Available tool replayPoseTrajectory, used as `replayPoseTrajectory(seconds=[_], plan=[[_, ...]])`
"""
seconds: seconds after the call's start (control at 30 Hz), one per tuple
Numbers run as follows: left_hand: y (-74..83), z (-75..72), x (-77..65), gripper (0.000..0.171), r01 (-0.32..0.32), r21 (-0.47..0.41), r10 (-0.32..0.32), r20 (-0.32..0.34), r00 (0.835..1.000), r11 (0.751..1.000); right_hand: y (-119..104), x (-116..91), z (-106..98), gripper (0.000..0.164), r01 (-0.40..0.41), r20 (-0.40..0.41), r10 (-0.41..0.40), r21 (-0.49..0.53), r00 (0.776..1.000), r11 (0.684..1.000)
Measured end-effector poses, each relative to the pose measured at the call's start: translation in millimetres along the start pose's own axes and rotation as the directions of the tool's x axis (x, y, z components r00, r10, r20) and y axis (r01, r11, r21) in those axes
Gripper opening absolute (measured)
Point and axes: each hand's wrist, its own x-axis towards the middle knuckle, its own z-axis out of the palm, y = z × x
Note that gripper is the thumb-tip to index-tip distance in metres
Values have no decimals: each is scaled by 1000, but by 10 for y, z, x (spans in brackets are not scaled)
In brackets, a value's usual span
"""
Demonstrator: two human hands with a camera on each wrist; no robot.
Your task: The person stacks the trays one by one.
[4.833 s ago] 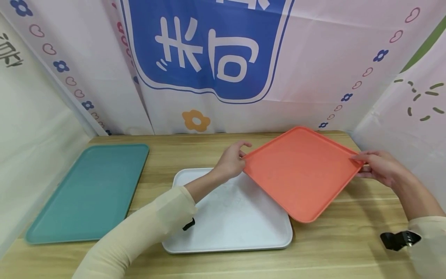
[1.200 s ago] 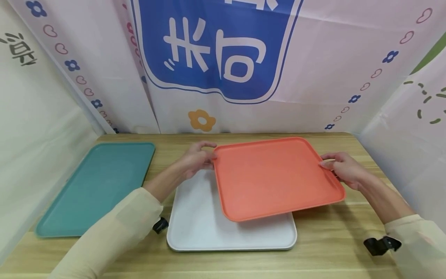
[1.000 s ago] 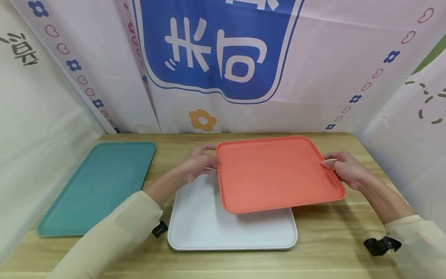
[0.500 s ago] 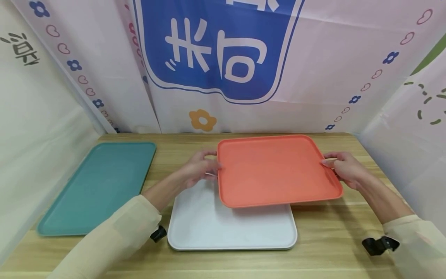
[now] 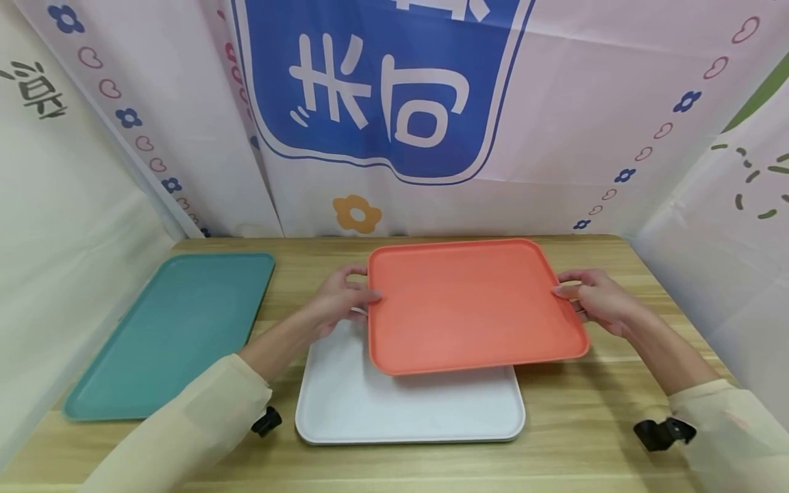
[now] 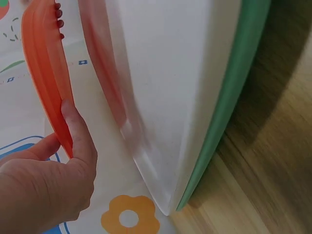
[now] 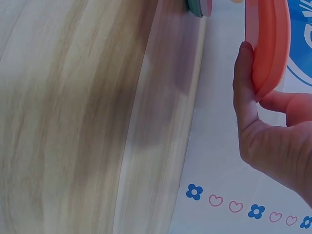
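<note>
Between my two hands a coral-orange rectangular tray [image 5: 468,308] is held up in the air, partly over a white tray [image 5: 407,414]. At its left edge my left hand [image 5: 337,298] pinches the rim, thumb on the upper side. My right hand [image 5: 596,300] grips the opposite edge the same way; the right wrist view shows the rim of the orange tray [image 7: 269,46] between thumb and fingers. Seen from the left wrist, the white tray [image 6: 158,73] lies on top of a green tray [image 6: 229,102]. The orange tray hides the white tray's back part.
A teal tray [image 5: 172,335] lies apart on the left of the wooden table [image 5: 592,438]. Printed white cloth [image 5: 555,137] walls off the back and both sides. Black bands [image 5: 664,434] hang by the sleeves.
The orange tray has turned from corner-forward to nearly square with the table and shifted left over the white one. In the last half second both hands carried it slightly further left.
</note>
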Motion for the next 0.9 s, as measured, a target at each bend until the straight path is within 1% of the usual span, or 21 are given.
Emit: replayPoseTrajectory(seconds=[0.13,0.37,0.6,0.73,0.9], plan=[[-3,-33,-25,57,-14,28,14,-7,1000,1000,-25,-4,24,47,2,2,-2,-8,1000,1000],[17,-65,-52,56,-10,65,12,-33,999,998,-29,6,65,43,13,16,-13,1,1000,1000],[35,-95,-85,55,-41,101,44,-26,999,994,-47,2,88,44,23,17,-23,-6,1000,1000],[37,-122,-102,54,-59,107,62,-22,998,993,-44,12,115,43,31,16,-31,4,999,1000],[30,-140,-108,53,-64,109,68,-33,997,992,-27,32,167,42,50,11,-50,9,999,999]])
